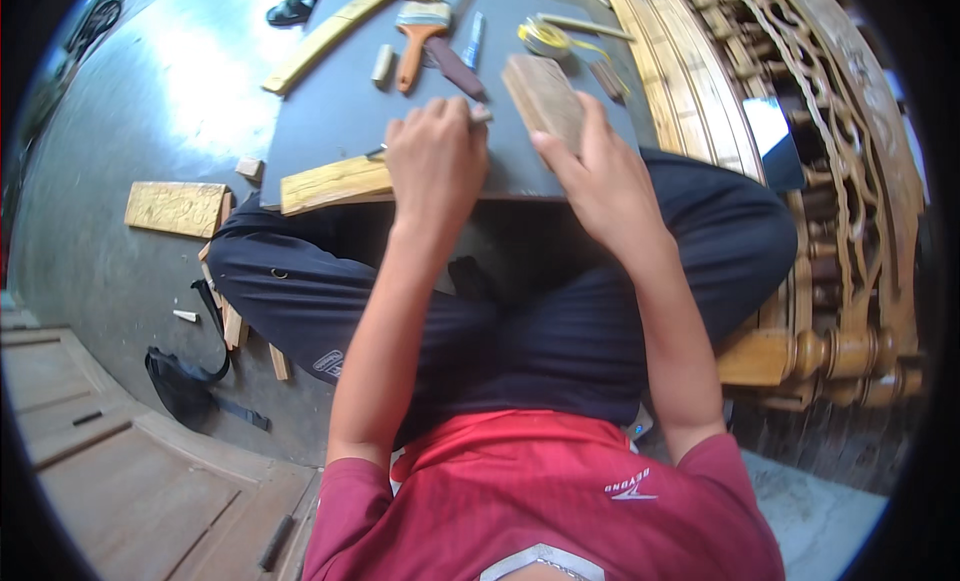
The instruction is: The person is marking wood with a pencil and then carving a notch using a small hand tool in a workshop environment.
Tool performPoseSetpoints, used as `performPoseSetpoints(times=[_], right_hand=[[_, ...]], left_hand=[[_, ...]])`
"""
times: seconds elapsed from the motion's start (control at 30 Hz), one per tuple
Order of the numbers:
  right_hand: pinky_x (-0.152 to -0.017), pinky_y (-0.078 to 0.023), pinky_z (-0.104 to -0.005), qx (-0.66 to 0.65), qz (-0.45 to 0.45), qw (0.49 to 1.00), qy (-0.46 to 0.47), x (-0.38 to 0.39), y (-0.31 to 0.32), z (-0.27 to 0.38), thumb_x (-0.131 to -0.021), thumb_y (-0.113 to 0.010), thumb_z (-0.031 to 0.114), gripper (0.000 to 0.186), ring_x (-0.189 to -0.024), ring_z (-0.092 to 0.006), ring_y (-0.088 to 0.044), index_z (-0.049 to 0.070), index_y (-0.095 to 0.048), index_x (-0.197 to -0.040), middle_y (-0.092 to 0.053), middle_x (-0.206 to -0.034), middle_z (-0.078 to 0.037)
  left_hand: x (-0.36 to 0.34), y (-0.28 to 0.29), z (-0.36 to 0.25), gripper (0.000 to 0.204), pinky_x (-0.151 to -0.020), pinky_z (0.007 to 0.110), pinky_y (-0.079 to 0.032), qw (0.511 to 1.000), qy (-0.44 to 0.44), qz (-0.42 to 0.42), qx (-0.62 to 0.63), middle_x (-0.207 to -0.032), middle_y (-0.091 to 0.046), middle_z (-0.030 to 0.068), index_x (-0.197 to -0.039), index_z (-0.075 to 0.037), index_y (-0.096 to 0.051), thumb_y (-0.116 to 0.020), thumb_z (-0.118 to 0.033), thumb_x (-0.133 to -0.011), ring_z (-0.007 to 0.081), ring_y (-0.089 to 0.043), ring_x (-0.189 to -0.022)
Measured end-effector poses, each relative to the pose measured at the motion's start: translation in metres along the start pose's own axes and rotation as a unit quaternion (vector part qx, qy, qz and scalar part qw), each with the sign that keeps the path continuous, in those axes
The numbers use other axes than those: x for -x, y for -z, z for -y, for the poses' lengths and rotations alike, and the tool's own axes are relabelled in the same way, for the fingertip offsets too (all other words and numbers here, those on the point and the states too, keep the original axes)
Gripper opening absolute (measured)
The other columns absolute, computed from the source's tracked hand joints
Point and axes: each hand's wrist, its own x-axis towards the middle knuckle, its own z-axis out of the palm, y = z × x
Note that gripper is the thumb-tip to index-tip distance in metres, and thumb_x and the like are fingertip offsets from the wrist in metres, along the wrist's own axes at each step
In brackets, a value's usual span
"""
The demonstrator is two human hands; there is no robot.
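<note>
Board (pixel 330 111) edge sits over the knees, crowded far end: brush (pixel 418 31), tape measure (pixel 543 38), wood strips. Carved furniture (pixel 800 111) close on the right; open floor (pixel 120 131) left. Right hand (pixel 600 181) grips wooden block (pixel 543 96), fingers wrapped over its near end. Left hand (pixel 437 161) fisted beside it, pinching a thin tool (pixel 480 114), touching the yellow strip (pixel 335 184).

Single head-worn fisheye view, steeply downward and close over lap and dark board (pixel 330 111), rim probably distorted.
</note>
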Motion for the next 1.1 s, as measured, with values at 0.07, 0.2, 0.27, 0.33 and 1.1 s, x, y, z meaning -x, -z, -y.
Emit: performPoseSetpoints(times=[0.07, 0.2, 0.27, 0.33, 1.1], right_hand=[[-0.097, -0.054, -0.0542, 0.099, 0.049, 0.994, -0.002, -0.006, -0.004, -0.002, -0.103, -0.055, 0.050, 0.067, -0.108, -0.0499, -0.069, -0.006, -0.048, -0.140, -0.067, -0.122, -0.034], [-0.099, -0.055, -0.0511, 0.197, 0.088, 0.976, 0.039, -0.038, 0.018, -0.002, -0.105, -0.047, 0.061, 0.071, -0.111, -0.0437, -0.071, -0.003, -0.062, -0.134, -0.068, -0.125, -0.030], [-0.086, -0.058, -0.0476, 0.104, -0.030, 0.993, 0.044, -0.095, 0.048, -0.019, -0.106, -0.051, 0.054, 0.058, -0.090, -0.0388, -0.073, 0.002, -0.069, -0.123, -0.073, -0.104, -0.026], [-0.109, -0.046, -0.0495, 0.153, 0.035, 0.975, -0.155, -0.137, 0.097, 0.012, -0.098, -0.056, 0.023, 0.041, -0.125, -0.0372, -0.066, 0.001, -0.068, -0.132, -0.069, -0.126, -0.030], [-0.091, -0.059, -0.0447, 0.052, 0.366, 0.884, -0.285, -0.263, -0.079, -0.278, -0.086, -0.076, 0.017, 0.029, -0.101, -0.0316, -0.076, 0.001, -0.081, -0.109, -0.077, -0.118, -0.017]], left_hand=[[-0.006, 0.005, 0.001, 0.019, -0.079, 0.049, -0.046, 1.000, -0.011, 0.026, 0.001, -0.087, -0.069, 0.0137, -0.086, -0.005, -0.065, -0.071, -0.022, -0.094, 0.0365, -0.067, -0.088], [-0.030, 0.021, 0.018, 0.027, -0.072, 0.048, -0.047, 0.998, -0.048, 0.027, 0.001, -0.081, -0.065, 0.0153, -0.088, -0.002, -0.064, -0.069, -0.026, -0.099, 0.0384, -0.064, -0.076], [-0.048, 0.021, 0.011, 0.029, -0.070, 0.047, -0.047, 0.997, -0.052, 0.058, 0.021, -0.081, -0.063, 0.0142, -0.089, -0.001, -0.064, -0.068, -0.028, -0.101, 0.0366, -0.062, -0.074], [-0.064, 0.020, 0.002, 0.029, -0.070, 0.046, -0.048, 0.991, -0.070, 0.100, 0.046, -0.082, -0.063, 0.0139, -0.090, -0.001, -0.064, -0.068, -0.027, -0.101, 0.0358, -0.062, -0.074], [-0.229, -0.212, -0.125, 0.020, -0.090, 0.045, -0.054, 0.830, -0.321, 0.440, 0.121, -0.106, -0.071, 0.0144, -0.108, 0.001, -0.076, -0.066, -0.011, -0.096, 0.0352, -0.070, -0.098]])
